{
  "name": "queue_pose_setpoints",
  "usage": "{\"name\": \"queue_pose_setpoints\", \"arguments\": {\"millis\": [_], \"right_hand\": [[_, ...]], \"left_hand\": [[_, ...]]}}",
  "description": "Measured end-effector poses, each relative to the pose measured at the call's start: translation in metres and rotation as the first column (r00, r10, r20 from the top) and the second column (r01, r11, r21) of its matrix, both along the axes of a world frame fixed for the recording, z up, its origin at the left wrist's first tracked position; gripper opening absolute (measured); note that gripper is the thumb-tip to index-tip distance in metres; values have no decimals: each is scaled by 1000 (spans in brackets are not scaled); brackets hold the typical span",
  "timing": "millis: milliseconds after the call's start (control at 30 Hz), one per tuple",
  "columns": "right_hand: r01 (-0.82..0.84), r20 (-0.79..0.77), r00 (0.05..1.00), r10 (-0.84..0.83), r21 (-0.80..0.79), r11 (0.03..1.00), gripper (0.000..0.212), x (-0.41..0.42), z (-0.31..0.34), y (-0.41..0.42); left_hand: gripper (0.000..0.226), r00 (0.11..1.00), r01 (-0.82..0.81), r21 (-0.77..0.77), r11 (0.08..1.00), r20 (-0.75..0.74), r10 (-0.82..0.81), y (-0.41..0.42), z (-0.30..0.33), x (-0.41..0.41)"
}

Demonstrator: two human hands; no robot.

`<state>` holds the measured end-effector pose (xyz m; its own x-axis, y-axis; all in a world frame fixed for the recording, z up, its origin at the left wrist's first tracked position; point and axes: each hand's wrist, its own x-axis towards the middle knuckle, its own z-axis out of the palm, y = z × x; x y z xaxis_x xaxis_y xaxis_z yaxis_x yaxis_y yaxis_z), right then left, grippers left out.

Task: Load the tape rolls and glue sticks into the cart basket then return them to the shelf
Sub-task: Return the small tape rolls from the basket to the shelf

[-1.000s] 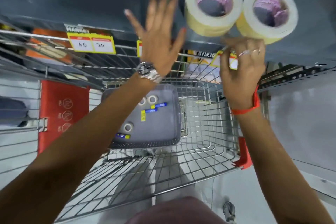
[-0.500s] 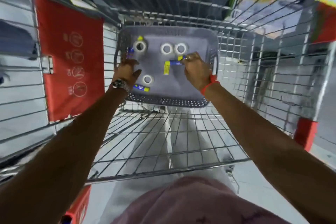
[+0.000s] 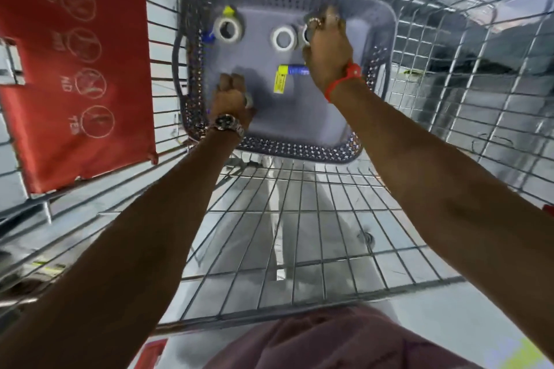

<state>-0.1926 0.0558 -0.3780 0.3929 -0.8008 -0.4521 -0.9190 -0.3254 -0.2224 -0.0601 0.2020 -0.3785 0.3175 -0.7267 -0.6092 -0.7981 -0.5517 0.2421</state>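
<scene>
A grey perforated plastic basket [image 3: 371,21] sits at the far end of a wire shopping cart [image 3: 299,234]. On its floor lie small white tape rolls: one at the far left [image 3: 228,29], one in the middle [image 3: 283,38], and a third half hidden under the right hand [image 3: 328,48]. A yellow-and-blue glue stick [image 3: 292,70] lies just beside that hand's wrist, with another yellow one [image 3: 281,84] touching its end.

The right hand's fingers [image 3: 314,22] curl over the third roll, apparently gripping it. The left hand [image 3: 230,96] is closed around a small white roll [image 3: 248,100] near the basket's front left corner.

Half a second ago the right hand was at the blue glue stick and the left rested at the basket's left rim; both have since shifted onto rolls, and the view has moved closer.

The basket's near half is bare, and the cart's wire floor in front of it is open. A red plastic flap [image 3: 75,69] hangs along the cart's left side.
</scene>
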Motion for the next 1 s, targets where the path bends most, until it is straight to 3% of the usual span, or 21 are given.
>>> {"name": "queue_pose_setpoints", "arguments": {"millis": [100,200,333,400,533,667,767,867,1000], "right_hand": [[30,67,997,-30,-4,1000,47,3,4,1],[-14,16,1000,14,-15,1000,49,1,12,4],[10,70,998,-7,-42,999,51,-6,52,9],[53,131,990,-45,-60,997,48,-10,80,16],[201,355,928,-109,-235,951,42,-21,137,28],[465,630,746,-216,-260,846,44,-29,206,20],[610,763,622,-176,-331,720,44,-35,264,1],[644,782,607,-141,-380,664,44,-37,307,-27],[541,686,710,-159,-387,747,42,-34,333,-66]], "left_hand": [[58,999,-34,-48,998,-2,34,-9,4,-1],[43,999,-49,-72,996,-25,47,-12,9,4],[53,989,-124,-169,978,-104,108,-23,41,-8],[57,983,-133,-305,943,-160,87,-27,68,-18],[46,984,-124,-645,754,-175,11,-42,127,-37],[50,962,-240,-790,564,-271,30,-74,198,-42],[51,958,-259,-856,448,-288,3,-108,252,-42],[54,971,-201,-883,424,-238,-35,-142,292,-45],[58,983,-111,-865,490,-169,-76,-186,315,-41]]}}
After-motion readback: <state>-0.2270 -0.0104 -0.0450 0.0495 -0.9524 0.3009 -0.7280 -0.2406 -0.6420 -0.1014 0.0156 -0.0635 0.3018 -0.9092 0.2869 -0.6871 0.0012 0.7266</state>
